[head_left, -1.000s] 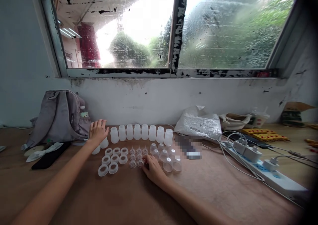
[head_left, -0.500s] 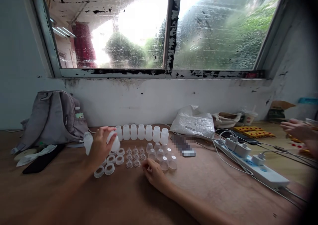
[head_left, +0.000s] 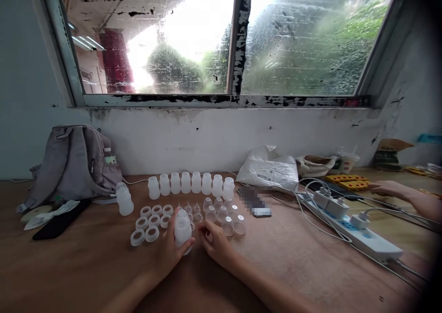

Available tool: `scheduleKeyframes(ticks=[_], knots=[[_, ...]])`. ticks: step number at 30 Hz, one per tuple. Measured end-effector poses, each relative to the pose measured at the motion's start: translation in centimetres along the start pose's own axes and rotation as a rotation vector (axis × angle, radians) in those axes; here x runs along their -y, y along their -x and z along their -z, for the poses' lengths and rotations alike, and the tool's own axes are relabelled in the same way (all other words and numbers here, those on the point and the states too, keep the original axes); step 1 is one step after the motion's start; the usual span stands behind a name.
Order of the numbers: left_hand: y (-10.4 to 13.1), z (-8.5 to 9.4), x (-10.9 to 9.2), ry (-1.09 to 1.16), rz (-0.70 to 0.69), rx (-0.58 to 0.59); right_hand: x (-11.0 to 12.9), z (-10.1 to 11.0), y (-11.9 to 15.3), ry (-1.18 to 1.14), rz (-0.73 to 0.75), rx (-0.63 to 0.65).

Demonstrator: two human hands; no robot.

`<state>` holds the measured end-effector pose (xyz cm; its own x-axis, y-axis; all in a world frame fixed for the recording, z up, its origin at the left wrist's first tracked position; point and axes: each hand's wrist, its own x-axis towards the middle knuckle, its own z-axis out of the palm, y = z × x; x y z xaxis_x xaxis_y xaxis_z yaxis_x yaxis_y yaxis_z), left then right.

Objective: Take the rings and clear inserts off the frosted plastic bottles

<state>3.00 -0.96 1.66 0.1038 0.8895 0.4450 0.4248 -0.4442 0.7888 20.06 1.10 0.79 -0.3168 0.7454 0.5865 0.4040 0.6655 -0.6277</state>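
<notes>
1. Holds one white frosted bottle (head_left: 183, 234) in the left grip (head_left: 169, 251), closed around the bottle body, with the thumb across its lower front.
2. Has this bottle nearly upright, in front of small clear parts (head_left: 197, 217) and partly hiding them; cannot tell if touching the surface (head_left: 293, 253) at its bottom.
3. Has the right grip (head_left: 216, 241) just beside, near the small clear parts, with fingers curled inward; cannot tell if empty or pinching something small.
4. Shows eight similar bottles (head_left: 185, 182) standing in one row farther back, near the wall (head_left: 172, 142).
5. Shows white rings (head_left: 152, 234) lying in a group to the left, and clear domed caps (head_left: 227, 229) to the right.
6. Shows one bottle with a clearer top (head_left: 125, 202) standing apart at left, near a grey backpack (head_left: 79, 161).
7. At far right, shows a co-worker's hand (head_left: 388, 189) near yellow parts (head_left: 347, 182), beyond a white power strip (head_left: 376, 246).
</notes>
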Motion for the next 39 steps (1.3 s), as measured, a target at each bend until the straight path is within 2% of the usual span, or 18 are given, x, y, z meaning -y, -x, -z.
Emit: scheduleKeyframes(ticks=[4, 7, 10, 12, 14, 17, 19, 20, 21, 23, 26, 29, 31, 35, 39], knots=[[0.7, -0.8, 0.4, 0.004, 0.057, 0.146, 2.3, 1.9, -0.2, -0.099, -0.024, -0.070], [1.2, -1.1, 0.1, -0.030, -0.072, 0.199, 3.7, 3.1, -0.3, -0.055, 0.073, -0.035], [1.7, -1.2, -0.8, -0.044, -0.199, 0.229, 4.4, 3.1, -0.2, 0.046, 0.110, 0.025], [1.9, -1.0, -1.9, -0.036, -0.211, 0.269, 4.4, 2.8, 0.0, 0.080, 0.067, 0.021], [1.9, -0.3, -2.9, -0.015, -0.182, 0.366, 3.9, 2.7, 0.0, 0.076, 0.019, -0.005], [1.7, 1.1, -3.3, 0.024, -0.078, 0.468, 2.7, 4.4, -0.8, -0.016, -0.050, -0.171], [1.6, 2.2, -2.4, 0.063, 0.032, 0.415, 1.8, 6.6, -1.9, -0.094, -0.158, -0.426], [1.5, 2.8, -1.7, 0.094, 0.101, 0.357, 1.4, 7.8, -2.4, -0.088, -0.204, -0.506], [1.4, 3.2, -1.0, 0.132, 0.176, 0.289, 1.1, 8.8, -2.9, -0.044, -0.228, -0.533], [1.3, 4.0, 0.2, 0.211, 0.311, 0.157, 0.6, 10.1, -3.7, 0.090, -0.252, -0.471], [1.3, 4.4, 0.8, 0.310, 0.424, 0.060, -0.1, 9.7, -3.8, 0.267, -0.189, -0.243], [1.6, 4.3, 0.4, 0.342, 0.436, 0.112, -0.7, 7.9, -3.2, 0.431, -0.089, -0.013], [1.9, 4.2, 0.0, 0.340, 0.407, 0.174, -1.0, 6.9, -2.7, 0.530, -0.073, 0.071], [2.2, 4.0, -0.2, 0.342, 0.329, 0.281, -1.6, 5.7, -2.0, 0.634, -0.064, 0.145], [2.2, 3.8, 0.0, 0.324, 0.267, 0.347, -1.5, 5.4, -1.8, 0.678, -0.043, 0.190]])
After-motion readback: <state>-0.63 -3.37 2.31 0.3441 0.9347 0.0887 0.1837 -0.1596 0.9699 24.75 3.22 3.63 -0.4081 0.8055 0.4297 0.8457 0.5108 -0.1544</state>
